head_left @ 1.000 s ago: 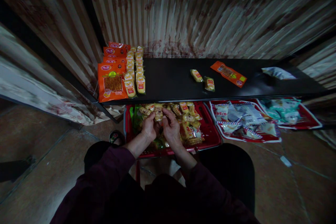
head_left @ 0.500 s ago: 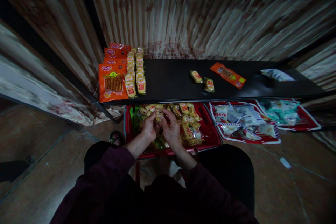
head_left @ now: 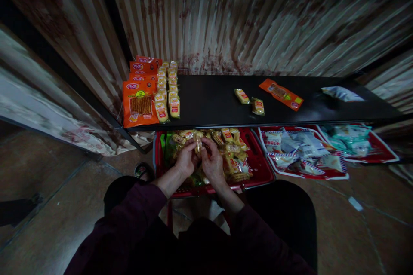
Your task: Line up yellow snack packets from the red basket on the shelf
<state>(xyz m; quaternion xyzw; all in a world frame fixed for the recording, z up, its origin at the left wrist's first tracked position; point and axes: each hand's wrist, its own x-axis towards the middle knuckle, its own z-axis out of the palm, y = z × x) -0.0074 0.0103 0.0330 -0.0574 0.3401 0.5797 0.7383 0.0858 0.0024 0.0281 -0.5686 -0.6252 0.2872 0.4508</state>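
Over the red basket (head_left: 262, 167), my left hand (head_left: 186, 160) and my right hand (head_left: 212, 162) come together, fingers curled around one small wrapped snack pack (head_left: 198, 145). Both hands are closed on it, and the fingers partly cover it. Beneath and around them lie several similar yellow snack packs (head_left: 232, 161) in clear wrappers. On the shelf above, two rows of wrapped snack packs (head_left: 174, 106) stand beside a line of orange snack bags (head_left: 140, 105) at the left end.
Two loose snack packs (head_left: 257, 106), an orange bag (head_left: 281, 94) and a white packet (head_left: 342, 93) lie on the black shelf (head_left: 206, 107). Right of my basket sit a basket of white packets (head_left: 343, 176) and one of teal packets (head_left: 392, 157). A curtain (head_left: 226, 17) hangs behind.
My hands have drawn closer together around the snack pack, which now stands more upright between the fingers. The view has shifted slightly; the things on the shelf are unchanged.
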